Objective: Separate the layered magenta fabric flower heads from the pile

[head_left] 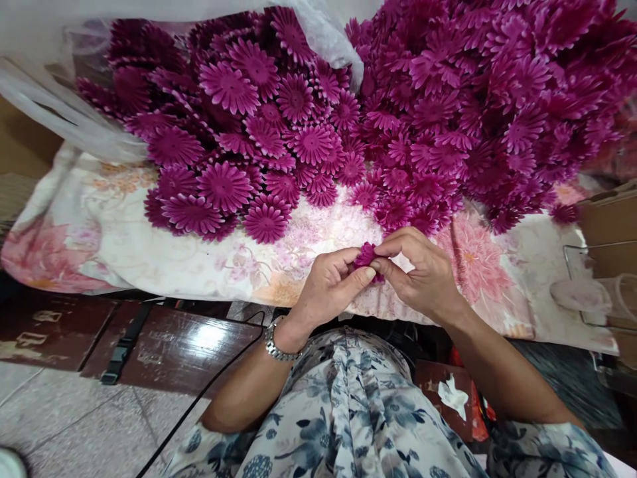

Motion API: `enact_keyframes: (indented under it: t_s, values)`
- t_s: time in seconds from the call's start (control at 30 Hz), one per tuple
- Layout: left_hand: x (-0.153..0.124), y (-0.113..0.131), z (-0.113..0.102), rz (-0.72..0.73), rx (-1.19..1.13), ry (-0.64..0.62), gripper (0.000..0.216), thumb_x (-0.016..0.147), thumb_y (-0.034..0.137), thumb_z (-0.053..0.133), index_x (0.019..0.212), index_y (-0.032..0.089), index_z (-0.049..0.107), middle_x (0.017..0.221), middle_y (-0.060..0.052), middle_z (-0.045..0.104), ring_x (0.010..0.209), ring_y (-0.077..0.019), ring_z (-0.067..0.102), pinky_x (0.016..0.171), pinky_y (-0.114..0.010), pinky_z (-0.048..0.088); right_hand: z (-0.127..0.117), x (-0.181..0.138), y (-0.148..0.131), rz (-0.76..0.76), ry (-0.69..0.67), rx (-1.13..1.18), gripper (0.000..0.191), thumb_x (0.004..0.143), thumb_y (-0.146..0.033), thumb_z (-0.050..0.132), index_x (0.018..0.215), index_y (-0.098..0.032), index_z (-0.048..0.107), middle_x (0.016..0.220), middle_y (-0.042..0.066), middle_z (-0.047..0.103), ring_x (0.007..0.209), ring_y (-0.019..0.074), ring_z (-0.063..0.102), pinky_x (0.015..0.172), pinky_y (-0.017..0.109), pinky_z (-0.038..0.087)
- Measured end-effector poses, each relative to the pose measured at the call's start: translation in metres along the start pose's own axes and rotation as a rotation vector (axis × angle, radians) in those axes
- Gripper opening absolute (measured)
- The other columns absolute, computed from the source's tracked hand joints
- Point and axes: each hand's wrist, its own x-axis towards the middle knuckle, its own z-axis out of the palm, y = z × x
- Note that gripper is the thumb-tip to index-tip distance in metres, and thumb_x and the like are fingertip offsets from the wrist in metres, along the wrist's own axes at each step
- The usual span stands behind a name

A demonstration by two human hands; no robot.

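A small magenta artificial flower piece is pinched between both hands just above the front of the cloth. My left hand grips its left side with thumb and fingers closed, a metal watch on the wrist. From the right, the thumb and forefinger of my right hand press on the same piece. Parts of it are hidden behind the fingers. Beyond my hands lies a pile of flat magenta flower heads, and a taller heap of magenta petals rises at the right.
A floral cloth covers the work surface. A clear plastic bag lies round the left pile. At the right stand a cardboard box, a bent wire and a clear plastic cup. A black cord crosses below left.
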Motion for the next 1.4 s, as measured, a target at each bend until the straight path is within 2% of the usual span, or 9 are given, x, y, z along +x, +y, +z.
enact_keyframes:
  t_s: [0.2, 0.37, 0.6, 0.7, 0.8, 1.07, 1.2, 1.3, 1.4]
  values:
    - [-0.003, -0.009, -0.004, 0.037, -0.037, -0.006, 0.025, 0.080, 0.038, 0.062, 0.077, 0.013, 0.066, 0.066, 0.000, 0.057, 0.062, -0.0107, 0.050, 0.060, -0.023, 0.042, -0.001, 0.003, -0.003, 0.013, 0.009, 0.069, 0.005, 0.082, -0.015, 0.059, 0.078, -0.017, 0.060, 0.067, 0.001, 0.064, 0.064, 0.0123, 0.060, 0.058, 0.025, 0.048]
    - [-0.004, -0.011, -0.006, -0.010, -0.036, 0.000, 0.029, 0.076, 0.041, 0.066, 0.072, 0.013, 0.065, 0.062, -0.001, 0.056, 0.056, -0.0098, 0.046, 0.051, -0.022, 0.038, -0.004, 0.005, -0.003, 0.085, -0.038, 0.147, 0.008, 0.082, -0.016, 0.058, 0.075, -0.018, 0.062, 0.064, -0.001, 0.064, 0.060, 0.0112, 0.059, 0.056, 0.023, 0.046]
    - [-0.005, -0.016, -0.007, -0.066, -0.107, 0.121, 0.037, 0.069, 0.051, 0.069, 0.060, 0.015, 0.062, 0.057, -0.001, 0.053, 0.056, -0.0126, 0.049, 0.052, -0.025, 0.041, -0.003, 0.000, -0.001, 0.364, -0.038, 0.413, 0.013, 0.083, -0.028, 0.058, 0.077, -0.018, 0.062, 0.064, 0.000, 0.062, 0.056, 0.0104, 0.055, 0.053, 0.023, 0.044]
    - [-0.006, -0.018, -0.007, -0.056, -0.130, 0.138, 0.034, 0.070, 0.046, 0.069, 0.059, 0.015, 0.060, 0.055, 0.001, 0.051, 0.053, -0.0104, 0.046, 0.051, -0.023, 0.041, -0.002, 0.002, 0.002, 0.496, -0.005, 0.611, 0.018, 0.080, -0.035, 0.061, 0.076, -0.018, 0.060, 0.060, -0.003, 0.057, 0.050, 0.0081, 0.049, 0.047, 0.021, 0.039]
    - [-0.005, -0.019, -0.005, -0.018, -0.175, 0.097, 0.027, 0.074, 0.040, 0.067, 0.064, 0.015, 0.063, 0.057, 0.002, 0.054, 0.054, -0.0098, 0.049, 0.053, -0.023, 0.044, -0.001, 0.007, 0.003, 0.504, 0.043, 0.637, 0.019, 0.080, -0.036, 0.061, 0.074, -0.018, 0.056, 0.057, -0.005, 0.050, 0.047, 0.0063, 0.042, 0.044, 0.020, 0.034]
    - [-0.006, -0.018, -0.003, 0.039, -0.161, 0.120, 0.024, 0.078, 0.039, 0.063, 0.072, 0.016, 0.065, 0.060, 0.001, 0.059, 0.054, -0.0116, 0.054, 0.053, -0.024, 0.045, 0.007, 0.024, 0.003, 0.243, 0.095, 0.129, 0.009, 0.086, -0.018, 0.047, 0.078, -0.020, 0.048, 0.063, -0.004, 0.046, 0.053, 0.0086, 0.043, 0.050, 0.024, 0.036]
    - [-0.010, -0.022, -0.006, 0.064, -0.141, 0.145, 0.022, 0.079, 0.035, 0.064, 0.069, 0.016, 0.063, 0.051, 0.004, 0.049, 0.046, -0.0065, 0.041, 0.046, -0.020, 0.034, -0.018, 0.044, 0.036, 0.133, 0.351, -0.186, 0.016, 0.089, -0.015, 0.041, 0.078, -0.022, 0.050, 0.070, 0.002, 0.053, 0.063, 0.0135, 0.049, 0.057, 0.029, 0.040]
    - [-0.008, -0.023, -0.005, 0.040, -0.139, 0.113, 0.023, 0.082, 0.037, 0.061, 0.073, 0.016, 0.063, 0.051, 0.003, 0.053, 0.043, -0.0062, 0.040, 0.043, -0.020, 0.032, -0.041, 0.059, 0.068, 0.172, 0.283, -0.457, 0.021, 0.093, -0.027, 0.040, 0.081, -0.022, 0.056, 0.080, 0.007, 0.058, 0.079, 0.0186, 0.053, 0.074, 0.037, 0.043]
    - [-0.006, -0.022, -0.003, 0.037, -0.154, 0.097, 0.026, 0.082, 0.039, 0.060, 0.073, 0.015, 0.063, 0.058, -0.001, 0.061, 0.046, -0.0073, 0.045, 0.044, -0.020, 0.033, -0.050, 0.063, 0.075, 0.182, 0.200, -0.630, 0.022, 0.091, -0.034, 0.046, 0.093, -0.018, 0.062, 0.094, 0.011, 0.061, 0.092, 0.0239, 0.053, 0.083, 0.044, 0.041]
